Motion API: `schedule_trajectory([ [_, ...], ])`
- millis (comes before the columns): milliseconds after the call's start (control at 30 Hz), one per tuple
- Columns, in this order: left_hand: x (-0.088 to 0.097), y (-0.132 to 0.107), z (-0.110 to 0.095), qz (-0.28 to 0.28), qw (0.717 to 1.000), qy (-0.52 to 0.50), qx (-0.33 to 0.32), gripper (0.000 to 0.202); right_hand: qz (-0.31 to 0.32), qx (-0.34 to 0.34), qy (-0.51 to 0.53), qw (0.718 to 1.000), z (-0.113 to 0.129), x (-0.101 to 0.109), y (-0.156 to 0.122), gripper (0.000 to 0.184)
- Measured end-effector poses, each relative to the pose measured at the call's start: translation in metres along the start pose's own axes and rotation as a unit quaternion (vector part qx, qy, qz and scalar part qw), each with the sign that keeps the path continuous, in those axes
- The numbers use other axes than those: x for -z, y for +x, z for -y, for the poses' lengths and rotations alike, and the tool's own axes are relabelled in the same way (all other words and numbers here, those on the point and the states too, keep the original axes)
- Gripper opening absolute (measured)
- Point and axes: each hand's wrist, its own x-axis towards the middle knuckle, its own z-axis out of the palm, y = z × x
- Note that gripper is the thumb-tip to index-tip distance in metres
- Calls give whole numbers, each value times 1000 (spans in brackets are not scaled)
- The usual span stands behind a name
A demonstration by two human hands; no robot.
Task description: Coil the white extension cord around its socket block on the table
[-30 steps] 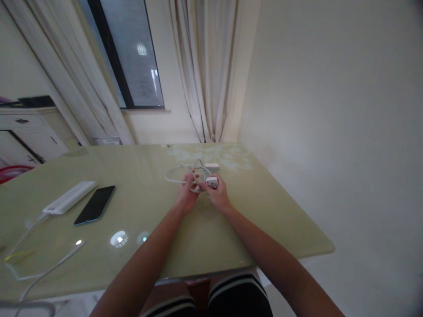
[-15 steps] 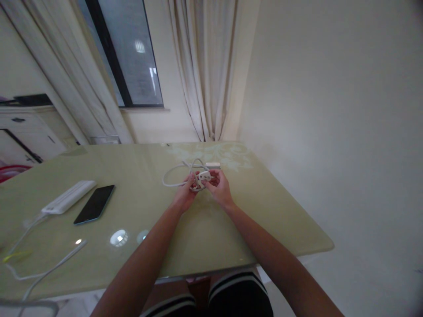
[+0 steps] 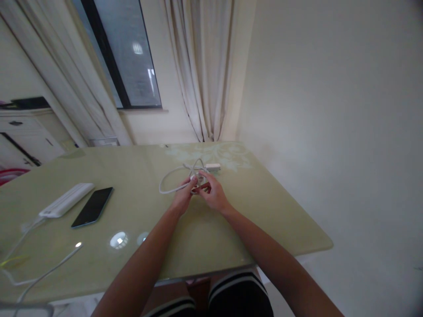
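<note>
My left hand [image 3: 183, 196] is closed on a white power plug [image 3: 194, 177] and part of its cable, over the middle of the table. From the right, my right hand [image 3: 214, 193] has its thumb and fingers curled round the same plug, which they mostly cover. The white cable [image 3: 168, 174] makes a wide loop to the left and crosses itself just beyond my fingers. Right behind my right fingertips lies a small white block [image 3: 213, 167], with the cable running up to it.
To the left, a white power bank [image 3: 68, 200] lies beside a black phone [image 3: 93, 207]. Another white cable [image 3: 54, 268] trails over the near left of the glossy greenish table [image 3: 277, 220]. A wall [image 3: 330, 110] runs along the right, and curtains [image 3: 205, 79] hang behind.
The plug has turned and shifted slightly left, so its face with round spots no longer shows. My right hand has moved left, closer to my left hand.
</note>
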Motion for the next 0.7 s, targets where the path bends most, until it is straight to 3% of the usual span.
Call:
schedule_trajectory([
  [233, -1, 0, -2, 27, 997, 75, -4, 44, -49, 32, -24, 998, 3, -2, 2, 41],
  [367, 8, 6, -8, -57, 994, 90, -13, 33, -116, 42, -69, 990, 2, 7, 6, 29],
  [533, 25, 16, -28, -193, 980, -42, -18, 8, -236, -15, -48, 971, -8, 30, 16, 27],
  [600, 28, 17, -38, -219, 969, -113, -12, 3, -276, -27, -50, 959, -17, 40, 21, 29],
  [700, 26, 15, -48, -217, 958, -185, -15, 12, -329, -33, -78, 941, -33, 55, 26, 25],
])
